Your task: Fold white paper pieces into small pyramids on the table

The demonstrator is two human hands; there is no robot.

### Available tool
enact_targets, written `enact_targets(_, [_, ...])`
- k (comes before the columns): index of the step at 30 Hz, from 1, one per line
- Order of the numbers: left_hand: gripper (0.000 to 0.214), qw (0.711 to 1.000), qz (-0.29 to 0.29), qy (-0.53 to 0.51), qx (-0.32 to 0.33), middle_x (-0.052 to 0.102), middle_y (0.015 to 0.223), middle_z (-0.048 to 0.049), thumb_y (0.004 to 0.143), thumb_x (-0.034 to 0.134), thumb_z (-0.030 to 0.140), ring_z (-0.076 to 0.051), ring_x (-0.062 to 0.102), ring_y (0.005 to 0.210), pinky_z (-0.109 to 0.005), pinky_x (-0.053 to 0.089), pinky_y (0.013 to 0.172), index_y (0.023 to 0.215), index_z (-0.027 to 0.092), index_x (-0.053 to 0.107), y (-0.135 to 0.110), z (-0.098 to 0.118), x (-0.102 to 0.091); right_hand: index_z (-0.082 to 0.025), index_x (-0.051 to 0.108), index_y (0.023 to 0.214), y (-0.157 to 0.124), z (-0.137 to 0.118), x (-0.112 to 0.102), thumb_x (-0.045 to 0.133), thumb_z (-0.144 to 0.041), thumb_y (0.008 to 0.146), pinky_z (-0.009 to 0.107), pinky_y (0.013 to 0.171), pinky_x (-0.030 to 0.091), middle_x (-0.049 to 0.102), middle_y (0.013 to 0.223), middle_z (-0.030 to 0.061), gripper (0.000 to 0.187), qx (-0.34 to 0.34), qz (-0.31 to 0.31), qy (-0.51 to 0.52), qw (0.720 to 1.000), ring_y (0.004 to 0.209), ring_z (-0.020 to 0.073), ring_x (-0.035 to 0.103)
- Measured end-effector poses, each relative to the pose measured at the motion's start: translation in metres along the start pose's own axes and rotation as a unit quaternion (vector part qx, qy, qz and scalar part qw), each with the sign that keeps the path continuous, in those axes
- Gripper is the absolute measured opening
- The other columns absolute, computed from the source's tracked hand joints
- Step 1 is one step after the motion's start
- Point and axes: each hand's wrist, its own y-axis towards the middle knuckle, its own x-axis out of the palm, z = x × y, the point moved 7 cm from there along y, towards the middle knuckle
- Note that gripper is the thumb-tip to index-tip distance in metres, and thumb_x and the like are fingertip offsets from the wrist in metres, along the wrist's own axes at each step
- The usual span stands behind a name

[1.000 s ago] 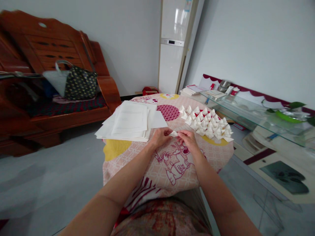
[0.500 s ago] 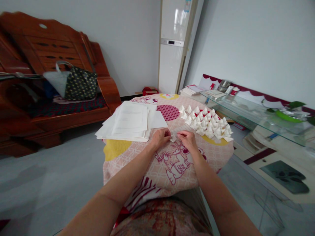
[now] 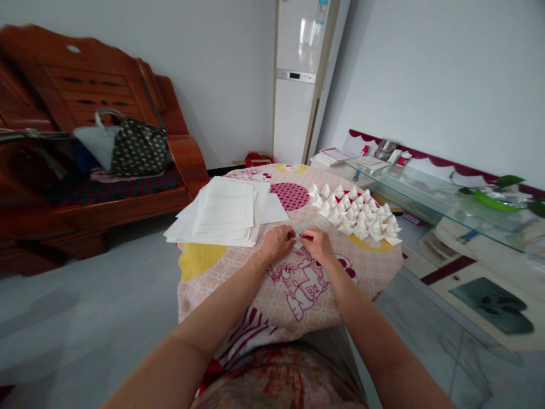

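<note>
A small folded piece of white paper (image 3: 297, 244) is between my hands, just above the patterned tablecloth (image 3: 238, 278). My left hand (image 3: 279, 242) pinches its left side. The fingers of my right hand (image 3: 317, 244) are closed at its right side, bent together at the paper. Much of the piece is hidden behind the fingertips. Left of my hands lies a loose stack of white paper sheets (image 3: 225, 207). To the right, several small pointed folded paper shapes (image 3: 360, 213) stand close together in rows near the table's edge.
A glass-topped cabinet (image 3: 426, 199) runs along the right wall, with papers, cups and a green plant dish (image 3: 496, 200) on it. A wooden sofa (image 3: 106, 204) holding a dark patterned bag (image 3: 140, 146) stands at left. A tall white air conditioner (image 3: 293, 113) is behind the table.
My right hand has moved left to the small folded paper, closing the gap to my left hand. The left hand stays nearly in place, still pinching the paper.
</note>
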Motion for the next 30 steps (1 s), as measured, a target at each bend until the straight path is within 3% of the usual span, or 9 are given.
enact_targets(4, [0.021,0.999,-0.002,0.031,0.020,0.075,0.105,-0.0093,0.085,0.064,0.018,-0.022,0.069,0.098,-0.030,0.052,0.089,0.102,0.016,0.077,-0.001,0.006,0.002,-0.018,0.075,0.077,0.000,-0.002,0.000,0.064,-0.008,0.079,0.029,0.071,0.046,0.069,0.077,0.0044,0.015,-0.001,0.004,-0.006,1.000,0.075,0.0190,0.063])
enact_targets(8, [0.023,0.999,-0.008,0.025,0.045,0.075,0.102,-0.0083,0.086,0.062,0.015,-0.020,0.069,0.096,-0.029,0.053,0.089,0.103,0.017,0.076,0.000,0.013,0.005,-0.019,0.074,0.076,-0.001,-0.005,-0.001,0.063,-0.008,0.080,0.028,0.070,0.046,0.069,0.076,0.0043,0.015,-0.008,0.007,-0.011,1.000,0.073,0.0183,0.061])
enact_targets(17, [0.018,0.999,0.003,0.036,-0.008,0.076,0.099,-0.0092,0.091,0.062,0.025,-0.022,0.070,0.091,-0.029,0.051,0.082,0.102,0.017,0.073,0.002,0.012,0.007,-0.018,0.073,0.075,-0.001,-0.004,0.000,0.059,-0.006,0.077,0.028,0.069,0.046,0.071,0.077,0.0058,0.019,0.007,0.014,-0.007,1.000,0.072,0.0192,0.062])
enact_targets(30, [0.019,0.998,0.037,0.006,-0.048,0.077,0.090,-0.0081,0.088,0.059,0.019,-0.020,0.070,0.083,-0.028,0.049,0.075,0.094,0.018,0.076,-0.001,0.007,-0.003,-0.019,0.074,0.075,0.000,-0.008,0.000,0.061,-0.010,0.080,0.028,0.068,0.044,0.069,0.075,0.0051,0.017,0.000,0.013,-0.019,1.000,0.070,0.0185,0.060])
